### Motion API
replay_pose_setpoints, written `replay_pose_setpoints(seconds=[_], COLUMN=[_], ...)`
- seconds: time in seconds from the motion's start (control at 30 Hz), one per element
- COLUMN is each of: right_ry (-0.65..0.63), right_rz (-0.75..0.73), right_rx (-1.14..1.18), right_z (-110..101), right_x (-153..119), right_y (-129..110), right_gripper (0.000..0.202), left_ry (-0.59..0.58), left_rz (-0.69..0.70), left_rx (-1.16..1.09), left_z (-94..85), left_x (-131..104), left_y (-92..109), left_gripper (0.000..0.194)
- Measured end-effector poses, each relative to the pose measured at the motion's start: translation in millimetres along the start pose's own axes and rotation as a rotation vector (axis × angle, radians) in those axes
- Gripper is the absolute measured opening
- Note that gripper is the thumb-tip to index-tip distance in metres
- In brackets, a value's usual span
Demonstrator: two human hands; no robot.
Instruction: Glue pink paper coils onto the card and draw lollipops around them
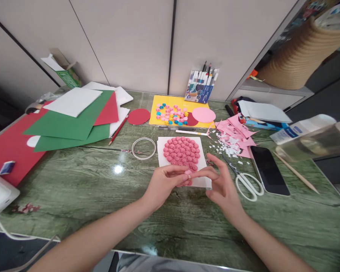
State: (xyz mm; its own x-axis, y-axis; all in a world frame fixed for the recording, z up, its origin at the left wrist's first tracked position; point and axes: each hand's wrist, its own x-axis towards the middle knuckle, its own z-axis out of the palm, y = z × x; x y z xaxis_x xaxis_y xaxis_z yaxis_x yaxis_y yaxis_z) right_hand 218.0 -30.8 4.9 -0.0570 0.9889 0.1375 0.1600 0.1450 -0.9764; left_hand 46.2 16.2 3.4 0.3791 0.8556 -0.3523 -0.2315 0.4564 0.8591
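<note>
A white sheet of paper (pixel 202 160) lies in the middle of the table, carrying a rounded cluster of pink paper coils (pixel 181 149). Over its lower edge, my left hand (pixel 161 185) pinches a small pale pink piece of paper (pixel 188 172) between thumb and fingers. My right hand (pixel 225 189) comes in from the other side, one finger reaching to that piece while its thumb and other fingers stay apart. Both hands hide the bottom of the cluster. White-handled scissors (pixel 248 185) lie just right of my right hand.
A tape roll (pixel 143 148) sits left of the sheet. Behind are a yellow card (pixel 155 99) with small coloured pieces, and a marker box (pixel 200 88). Pink paper scraps (pixel 238 130), a phone (pixel 269 170) and a clear bottle (pixel 314 139) stand rightward; green sheets (pixel 70 117) lie left.
</note>
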Motion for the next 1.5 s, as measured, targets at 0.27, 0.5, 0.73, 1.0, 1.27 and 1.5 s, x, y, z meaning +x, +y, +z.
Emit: replay_pose_setpoints(seconds=[0.27,0.5,0.73,1.0,1.27,1.5], right_ry=[0.026,0.049,0.062,0.079,0.057,0.088], right_rz=[-0.007,-0.025,-0.117,-0.206,-0.377,-0.543], right_rx=[-0.059,-0.118,-0.222,-0.339,-0.478,-0.644], right_z=[3.3,1.6,2.7,2.4,2.5,1.8], right_x=[-1.4,-3.1,-5.6,-7.6,-7.9,-5.5], right_y=[-5.1,-2.8,0.9,3.1,0.9,-2.6], right_gripper=[0.069,0.071,0.071,0.066,0.067,0.071], left_ry=[-0.005,-0.009,-0.013,-0.019,-0.025,-0.028], left_rz=[-0.003,-0.009,0.002,-0.012,-0.037,-0.004], left_rx=[0.003,0.006,0.002,-0.051,-0.139,-0.115], left_z=[0.3,0.2,0.3,1.5,3.0,3.0], left_x=[0.2,0.3,0.6,-1.7,-5.0,-4.4], left_y=[1.5,2.2,1.5,3.2,5.7,5.1], left_gripper=[0.02,0.019,0.018,0.02,0.018,0.014])
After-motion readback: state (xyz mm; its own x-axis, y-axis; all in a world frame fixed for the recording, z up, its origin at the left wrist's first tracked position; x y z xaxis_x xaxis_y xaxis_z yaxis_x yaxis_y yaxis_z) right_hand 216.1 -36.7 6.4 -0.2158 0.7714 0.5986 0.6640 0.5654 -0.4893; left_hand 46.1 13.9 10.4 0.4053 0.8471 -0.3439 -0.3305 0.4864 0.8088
